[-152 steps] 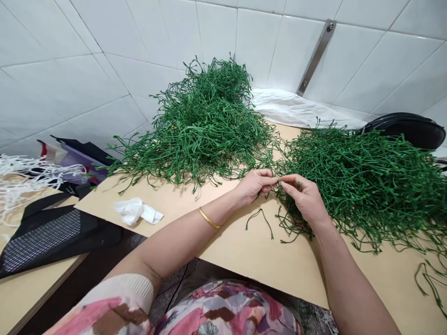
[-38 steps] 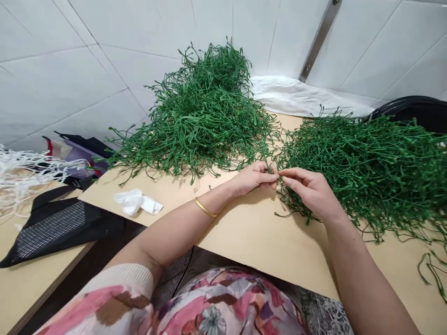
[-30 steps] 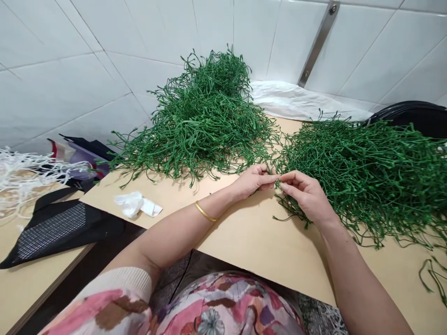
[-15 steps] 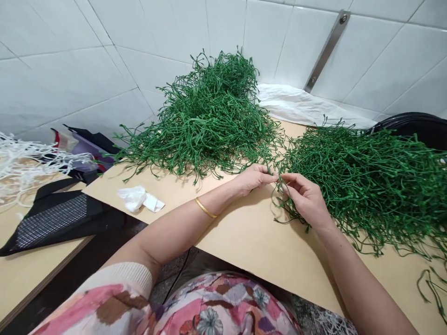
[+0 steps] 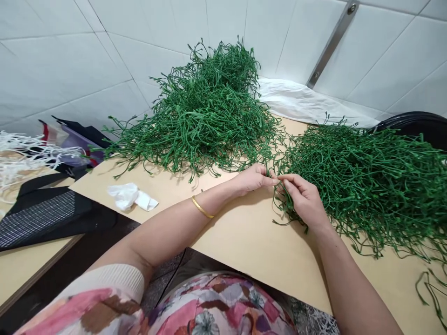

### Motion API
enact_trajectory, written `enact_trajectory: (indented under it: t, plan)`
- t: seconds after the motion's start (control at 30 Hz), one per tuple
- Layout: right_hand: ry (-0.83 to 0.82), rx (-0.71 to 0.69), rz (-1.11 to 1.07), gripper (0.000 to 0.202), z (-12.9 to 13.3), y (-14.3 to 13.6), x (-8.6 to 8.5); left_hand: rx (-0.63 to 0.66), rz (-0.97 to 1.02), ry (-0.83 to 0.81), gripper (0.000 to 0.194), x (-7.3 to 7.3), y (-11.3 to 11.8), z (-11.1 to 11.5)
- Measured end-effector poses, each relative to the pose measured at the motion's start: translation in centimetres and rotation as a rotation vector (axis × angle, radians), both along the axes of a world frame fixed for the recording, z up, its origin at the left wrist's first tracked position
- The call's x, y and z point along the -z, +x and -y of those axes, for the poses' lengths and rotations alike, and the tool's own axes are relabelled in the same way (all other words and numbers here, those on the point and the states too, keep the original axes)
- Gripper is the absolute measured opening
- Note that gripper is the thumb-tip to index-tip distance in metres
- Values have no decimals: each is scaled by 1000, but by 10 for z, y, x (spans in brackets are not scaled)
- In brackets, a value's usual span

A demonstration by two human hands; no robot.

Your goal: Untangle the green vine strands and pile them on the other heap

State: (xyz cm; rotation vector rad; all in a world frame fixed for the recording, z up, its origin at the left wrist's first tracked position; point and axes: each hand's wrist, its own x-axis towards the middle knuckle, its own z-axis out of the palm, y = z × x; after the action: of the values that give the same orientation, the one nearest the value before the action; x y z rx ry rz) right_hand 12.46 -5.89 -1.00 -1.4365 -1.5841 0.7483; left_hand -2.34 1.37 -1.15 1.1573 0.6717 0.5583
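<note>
My left hand (image 5: pixel 260 179) and my right hand (image 5: pixel 304 197) meet fingertip to fingertip over the tan tabletop (image 5: pixel 240 228). Both are pinched closed on a thin green cord (image 5: pixel 287 202), part of which dangles in a loose loop beneath the right fingers. The exact spot of the pinch is partly hidden by the fingers. Behind the left hand rises a tall heap of knotted green cords (image 5: pixel 213 111). Another wide heap of green cords (image 5: pixel 377 177) lies right beside my right hand.
A crumpled white tissue (image 5: pixel 129 196) lies at the table's left edge. Further left are white cords (image 5: pixel 21 158) and a black mesh piece (image 5: pixel 38 216) on another surface. White cloth (image 5: pixel 303 100) runs along the tiled wall; a round black object (image 5: pixel 415 123) stands behind the right heap.
The view has shifted slightly. My hands stay together at nearly the same spot, with the fingertips making only a small movement on the cord.
</note>
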Motion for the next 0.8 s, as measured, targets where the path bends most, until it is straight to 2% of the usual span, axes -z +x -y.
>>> enact_trajectory:
  t: [0.2,0.33,0.43,0.57,0.7,0.8]
  plan:
    - [-67,-109,-130,31,1,0,-4,62,2,19,20,1,-3,-3]
    - [-33,-80,-153,25,-1,2,-2,187,80,-46,25,3,-4,-4]
    - [71,18,-73,21,1,0,-3,226,134,-107,24,3,-4,-3]
    - [195,95,76,23,4,-5,-4,208,186,-169,26,2,-2,-4]
    - [307,22,206,28,3,-7,-1,196,223,-204,29,4,0,-5]
    - [347,-30,252,27,0,-8,2,149,195,-144,27,6,3,-2]
